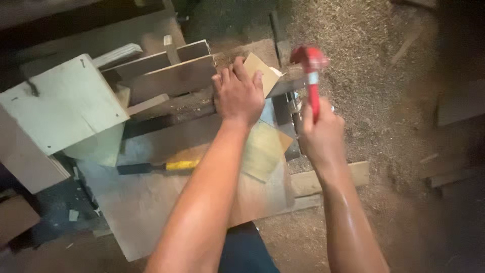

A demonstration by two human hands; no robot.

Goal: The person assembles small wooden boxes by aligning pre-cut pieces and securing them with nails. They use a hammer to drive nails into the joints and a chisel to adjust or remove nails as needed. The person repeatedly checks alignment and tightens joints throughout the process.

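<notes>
My left hand [238, 93] presses down on a small light wooden piece [263, 71] that rests on a dark bar [166, 120] across the work board. My right hand [319, 134] grips the red handle of a hammer [312, 76], whose red head is raised just right of the wooden piece. A chisel with a yellow and black handle [161, 166] lies on the plywood board [146, 212] below my left forearm.
A pale green box-like panel [65, 101] stands at the left. Brown wooden slats [166, 76] lie behind the bar. A thin yellowish sheet [262, 151] lies on the board. A wood strip [353, 174] and sawdust-covered ground [384, 101] are to the right.
</notes>
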